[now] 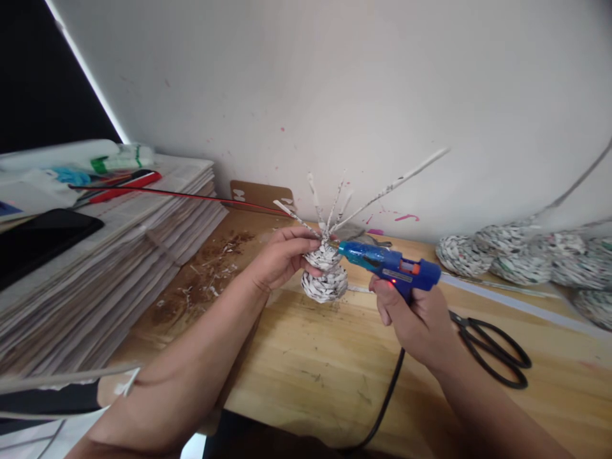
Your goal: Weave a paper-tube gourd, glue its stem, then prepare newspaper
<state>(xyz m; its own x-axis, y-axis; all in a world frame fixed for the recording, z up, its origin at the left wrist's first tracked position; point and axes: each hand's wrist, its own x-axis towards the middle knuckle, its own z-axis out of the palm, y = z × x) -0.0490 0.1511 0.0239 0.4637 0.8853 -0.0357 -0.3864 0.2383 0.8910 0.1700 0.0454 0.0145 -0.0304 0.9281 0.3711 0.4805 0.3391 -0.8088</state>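
My left hand (290, 256) is closed around the upper part of a woven newspaper piece (325, 285), two rounded bulges stacked one on the other. Several rolled paper strips (382, 191) fan out from its top, one far longer than the others. In my right hand (411, 315) is a blue hot glue gun (389, 262) with a small red light lit on its side. The gun's nozzle points left and meets the woven piece just below the base of the strips, beside my left fingertips. A black cord (389, 395) hangs from the gun's handle.
Black-handled scissors (495, 350) lie right of my right hand. Several woven paper balls (521, 255) are heaped against the wall at the right. At the left stands a tall stack of newspapers (157, 248) bearing a dark phone (48, 239) and a red cutter (127, 187).
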